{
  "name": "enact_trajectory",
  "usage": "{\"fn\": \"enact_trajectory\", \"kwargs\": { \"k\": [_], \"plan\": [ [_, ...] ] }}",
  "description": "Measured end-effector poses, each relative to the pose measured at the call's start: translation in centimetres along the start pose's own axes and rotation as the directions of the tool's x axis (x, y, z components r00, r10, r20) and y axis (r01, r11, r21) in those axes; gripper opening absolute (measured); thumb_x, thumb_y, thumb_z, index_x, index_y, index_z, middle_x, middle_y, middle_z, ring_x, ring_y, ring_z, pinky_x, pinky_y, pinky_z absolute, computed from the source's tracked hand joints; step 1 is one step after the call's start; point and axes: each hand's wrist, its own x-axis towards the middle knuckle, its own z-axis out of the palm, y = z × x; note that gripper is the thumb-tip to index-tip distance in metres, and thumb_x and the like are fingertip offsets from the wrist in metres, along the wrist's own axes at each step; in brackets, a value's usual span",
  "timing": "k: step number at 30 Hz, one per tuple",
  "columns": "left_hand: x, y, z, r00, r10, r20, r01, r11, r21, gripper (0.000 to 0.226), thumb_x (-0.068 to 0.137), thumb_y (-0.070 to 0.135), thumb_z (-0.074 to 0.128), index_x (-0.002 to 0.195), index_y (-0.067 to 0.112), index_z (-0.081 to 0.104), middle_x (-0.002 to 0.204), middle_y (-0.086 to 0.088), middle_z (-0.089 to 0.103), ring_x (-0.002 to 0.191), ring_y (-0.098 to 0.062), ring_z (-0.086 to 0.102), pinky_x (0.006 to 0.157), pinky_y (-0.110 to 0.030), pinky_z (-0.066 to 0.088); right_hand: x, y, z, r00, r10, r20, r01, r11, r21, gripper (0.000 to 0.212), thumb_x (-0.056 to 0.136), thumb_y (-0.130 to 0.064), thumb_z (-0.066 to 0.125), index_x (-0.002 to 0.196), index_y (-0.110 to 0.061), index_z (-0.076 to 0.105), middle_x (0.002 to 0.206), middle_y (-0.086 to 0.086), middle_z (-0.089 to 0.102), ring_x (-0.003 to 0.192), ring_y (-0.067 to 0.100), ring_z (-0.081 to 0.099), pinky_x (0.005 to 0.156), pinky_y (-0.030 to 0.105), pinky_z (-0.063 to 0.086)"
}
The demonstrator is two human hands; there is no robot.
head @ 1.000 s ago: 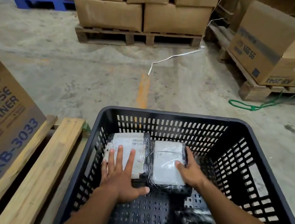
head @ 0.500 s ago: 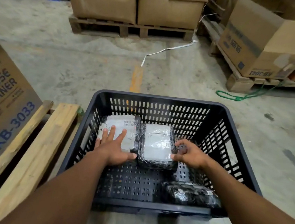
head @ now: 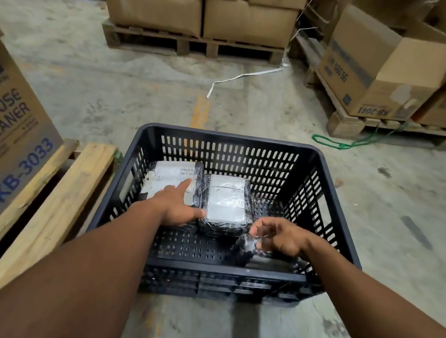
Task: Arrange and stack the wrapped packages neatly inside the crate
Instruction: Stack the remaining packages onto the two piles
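Observation:
A black slotted plastic crate (head: 228, 141) stands on the concrete floor. Two wrapped packages lie side by side at its far left: the left package (head: 172, 175) and the middle package (head: 226, 200), both white under clear film. My left hand (head: 176, 205) rests flat on the left package, fingers apart. A third, dark wrapped package (head: 245, 249) lies near the front right of the crate floor. My right hand (head: 278, 236) hovers just over it with curled fingers; the blur hides whether the fingers grip it.
A wooden pallet (head: 51, 204) with a cleaner carton (head: 2, 125) is close on the left. More pallets of cardboard boxes (head: 201, 11) stand behind and at right (head: 380, 64). A white strap (head: 244, 76) and a green cord (head: 343, 143) lie on the floor.
My right hand left the side of the middle package and came back toward the dark package at the front right. My left hand stays on the left package. The camera pulled back.

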Motion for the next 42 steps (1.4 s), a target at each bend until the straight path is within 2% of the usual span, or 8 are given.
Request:
{"fn": "enact_trajectory", "kwargs": {
  "k": [7,13,21,26,28,35,38,42],
  "plan": [
    [-0.2,-0.2,0.0,1.0,-0.023,-0.016,0.024,0.998,0.057,0.109,0.086,0.067,0.066,0.164,0.04,-0.005,0.173,-0.013,0.014,0.155,-0.039,0.026,0.123,-0.055,0.027,2.0,0.1,-0.4,0.974,-0.158,-0.165,0.133,0.979,-0.154,0.01,0.096,-0.002,0.064,0.1,-0.01,0.069,0.109,0.009,0.065,0.094,0.02,0.06,0.091,0.036,0.052],
    [-0.6,0.0,0.0,1.0,-0.025,-0.018,0.027,0.996,0.082,0.107,0.088,0.065,0.065,0.163,0.041,-0.007,0.173,-0.014,0.014,0.153,-0.04,0.028,0.122,-0.057,0.028,2.2,0.4,0.1,0.986,-0.11,-0.126,0.029,0.855,-0.518,0.045,0.088,-0.011,0.073,0.104,-0.041,0.044,0.128,0.011,0.062,0.095,0.021,0.06,0.092,0.054,0.058],
    [-1.5,2.2,-0.3,0.997,0.065,-0.049,-0.075,0.965,-0.249,0.099,0.083,0.051,0.079,0.163,0.037,0.022,0.167,-0.011,0.034,0.149,-0.032,0.039,0.122,-0.049,0.031,-0.4,-4.6,-4.4,0.987,-0.138,-0.081,0.142,0.988,0.052,0.036,0.088,-0.004,0.075,0.109,-0.018,0.05,0.113,0.02,0.07,0.09,0.033,0.074,0.066,0.035,0.063],
    [-2.3,4.8,-0.6,0.997,0.075,-0.022,-0.072,0.775,-0.628,0.084,0.071,0.046,0.089,0.144,0.039,0.048,0.13,-0.002,0.069,0.102,-0.021,0.069,0.074,-0.037,0.057,-1.5,-9.1,-6.0,0.92,-0.277,-0.278,0.37,0.848,0.38,0.04,0.082,-0.008,0.08,0.107,-0.023,0.053,0.087,0.011,0.079,0.069,0.028,0.075,0.052,0.035,0.061],
    [-2.4,4.8,-1.5,0.996,0.026,-0.083,-0.081,0.628,-0.774,0.076,0.072,0.037,0.092,0.136,0.043,0.053,0.129,-0.003,0.07,0.101,-0.026,0.073,0.078,-0.051,0.064,-1.3,-9.6,-5.7,0.906,-0.279,-0.318,0.407,0.777,0.48,0.038,0.083,-0.01,0.079,0.107,-0.024,0.052,0.081,0.007,0.078,0.066,0.025,0.074,0.049,0.034,0.06],
    [-3.9,3.6,-4.1,0.99,0.038,-0.138,-0.139,0.491,-0.86,0.099,0.041,0.048,0.099,0.133,0.04,0.063,0.135,-0.006,0.068,0.121,-0.031,0.065,0.105,-0.06,0.049,-0.2,-10.4,-4.1,0.92,-0.306,-0.244,0.386,0.818,0.427,0.06,0.079,-0.007,0.085,0.128,-0.037,0.066,0.125,0.02,0.067,0.103,0.042,0.074,0.081,0.051,0.063],
    [-4.0,3.8,-4.1,0.981,-0.007,-0.193,-0.172,0.423,-0.89,0.088,0.058,0.036,0.097,0.137,0.04,0.059,0.125,-0.007,0.073,0.099,-0.028,0.077,0.083,-0.051,0.062,0.6,-10.5,-3.0,0.898,-0.281,-0.339,0.419,0.782,0.461,0.047,0.075,-0.01,0.088,0.118,-0.018,0.071,0.121,0.027,0.072,0.105,0.047,0.073,0.092,0.065,0.057],
    [-3.7,3.9,-4.2,0.978,0.011,-0.21,-0.198,0.38,-0.903,0.081,0.072,0.01,0.092,0.142,0.032,0.059,0.112,-0.008,0.078,0.088,-0.03,0.08,0.076,-0.05,0.065,1.2,-9.7,-1.6,0.908,-0.192,-0.373,0.403,0.645,0.65,0.056,0.066,-0.013,0.091,0.113,-0.006,0.062,0.113,0.026,0.076,0.091,0.039,0.077,0.073,0.052,0.065]
  ]
}}
